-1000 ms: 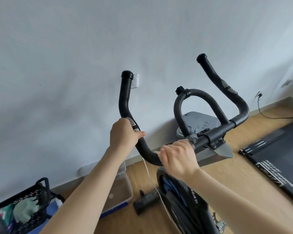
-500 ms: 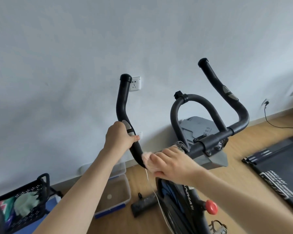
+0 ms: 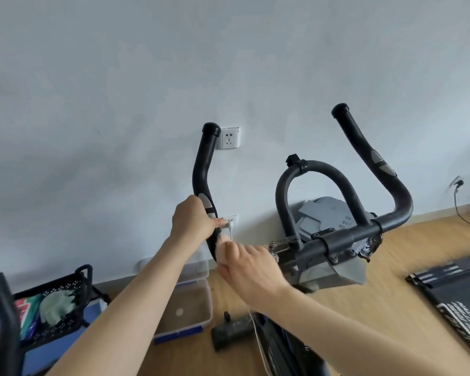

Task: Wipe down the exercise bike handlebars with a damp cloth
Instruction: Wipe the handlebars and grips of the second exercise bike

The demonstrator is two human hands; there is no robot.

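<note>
The exercise bike's black handlebars fill the middle of the view: a left horn (image 3: 205, 158), a centre loop (image 3: 318, 166) and a right horn (image 3: 364, 147). My left hand (image 3: 193, 221) is closed around the left horn just below its silver sensor pad. Just beneath it, my right hand (image 3: 247, 267) presses a small pale cloth (image 3: 223, 242) against the lower bend of the left bar. Most of the cloth is hidden under my fingers. A thin white cord (image 3: 258, 340) hangs down from near my hands.
A wall socket (image 3: 229, 138) sits behind the left horn. On the wooden floor lie a clear plastic box (image 3: 185, 302), a black basket (image 3: 52, 308) of items, a dark block (image 3: 234, 332) and a treadmill (image 3: 467, 291) at right. A grey device (image 3: 326, 215) leans on the wall.
My right hand has slid left along the bar, from beside the centre clamp to the left bend just under my left hand. My left hand has kept its grip.
</note>
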